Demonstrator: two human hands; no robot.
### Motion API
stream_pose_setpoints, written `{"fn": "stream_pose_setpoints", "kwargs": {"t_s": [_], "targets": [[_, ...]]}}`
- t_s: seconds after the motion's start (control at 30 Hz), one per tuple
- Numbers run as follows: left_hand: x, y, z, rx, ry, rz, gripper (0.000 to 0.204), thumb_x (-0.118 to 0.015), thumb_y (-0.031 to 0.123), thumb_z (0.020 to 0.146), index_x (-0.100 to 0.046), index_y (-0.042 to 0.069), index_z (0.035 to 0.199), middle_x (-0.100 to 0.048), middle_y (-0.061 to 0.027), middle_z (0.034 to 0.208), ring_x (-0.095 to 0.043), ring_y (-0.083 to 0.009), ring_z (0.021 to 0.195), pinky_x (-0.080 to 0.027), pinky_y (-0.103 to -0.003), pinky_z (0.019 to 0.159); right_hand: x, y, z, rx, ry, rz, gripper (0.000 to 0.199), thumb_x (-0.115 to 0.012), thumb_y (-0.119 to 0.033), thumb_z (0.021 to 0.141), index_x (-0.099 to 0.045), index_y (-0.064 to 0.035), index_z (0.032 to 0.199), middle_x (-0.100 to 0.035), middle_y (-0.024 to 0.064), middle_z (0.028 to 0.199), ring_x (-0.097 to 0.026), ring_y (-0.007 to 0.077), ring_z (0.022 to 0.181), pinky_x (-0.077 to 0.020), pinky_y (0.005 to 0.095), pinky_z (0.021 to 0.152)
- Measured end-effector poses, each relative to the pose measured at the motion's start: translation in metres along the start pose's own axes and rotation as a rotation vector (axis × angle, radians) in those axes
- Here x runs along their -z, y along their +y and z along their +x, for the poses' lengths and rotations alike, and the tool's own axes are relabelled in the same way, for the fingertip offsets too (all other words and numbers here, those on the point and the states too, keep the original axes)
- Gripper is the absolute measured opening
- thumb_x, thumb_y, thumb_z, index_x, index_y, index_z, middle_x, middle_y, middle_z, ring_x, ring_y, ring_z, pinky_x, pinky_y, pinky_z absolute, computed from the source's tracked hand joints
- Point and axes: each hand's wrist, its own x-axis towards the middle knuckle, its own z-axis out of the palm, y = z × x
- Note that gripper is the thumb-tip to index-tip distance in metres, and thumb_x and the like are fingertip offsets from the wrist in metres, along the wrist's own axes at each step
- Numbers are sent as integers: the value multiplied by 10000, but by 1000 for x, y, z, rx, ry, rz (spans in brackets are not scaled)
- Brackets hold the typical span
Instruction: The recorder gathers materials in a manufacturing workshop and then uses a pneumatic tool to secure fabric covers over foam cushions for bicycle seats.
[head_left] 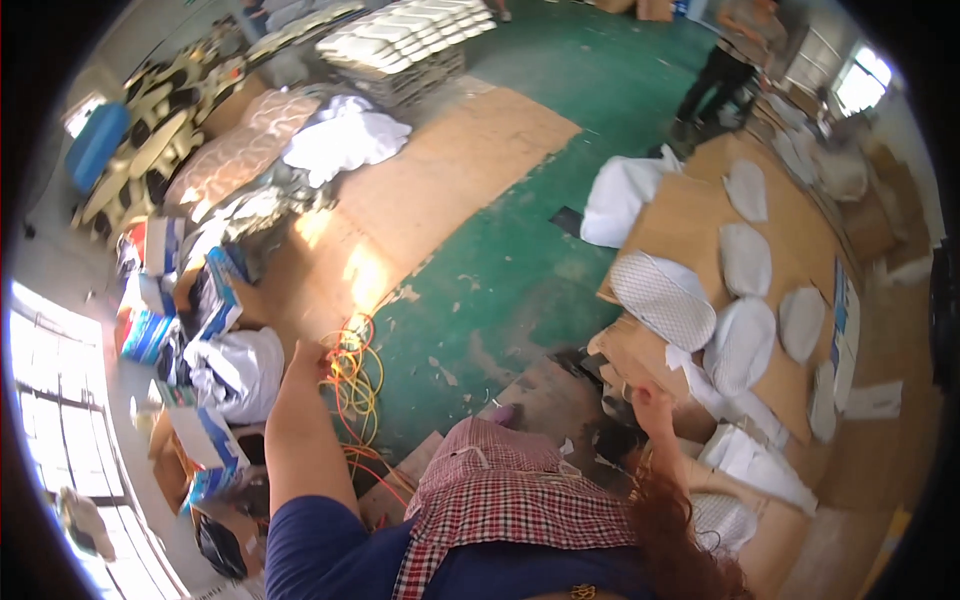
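Note:
My left hand (314, 358) is stretched out to the left, with its fingers curled at the edge of a tangled coil of yellow and red hose (360, 385). Whether the hose lies inside the fingers or just behind them is unclear. On the right, my right hand (652, 405) is closed beside the near edge of a cardboard-covered table (690, 225); anything in its fingers is too small to make out. Close to that hand, several white oval pads with a quilted mesh surface lie on the cardboard, the nearest large pad (663, 300) among them.
Opened boxes (205, 440) and a white bundle (240, 370) crowd the left side. A brown board (440, 190) lies on the green floor (480, 290). White moulded trays (400, 35) are stacked at the back. Another person (735, 60) stands at the far right.

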Motion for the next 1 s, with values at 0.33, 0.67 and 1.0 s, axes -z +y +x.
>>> {"fn": "stream_pose_setpoints", "kwargs": {"t_s": [0.33,0.67,1.0], "targets": [[83,-18,-43,297,921,687,282,-560,212,748,-458,111,991,-508,-60,628,-540,-212,506,-397,-390,437,-38,88,-42,-64,-161,159,148,-563,-62,701,-577,0,834,-570,126,622,-556,188,524,-453,296,514],[165,-230,-219,503,1192,195,313,-530,242,776,-481,126,1063,-521,-66,1026,-561,-274,789,-431,-429,698,-93,33,-16,-234,-931,168,135,-545,-45,719,-582,-6,842,-583,67,641,-570,148,523,-455,258,454],[126,-483,-320,96,1544,-580,90,-493,109,669,-510,84,754,-492,-63,583,-489,-219,407,-368,-339,349,-350,-150,168,-384,-1032,-241,136,-492,-130,753,-521,-90,879,-559,69,709,-541,185,511,-466,314,451]]}}
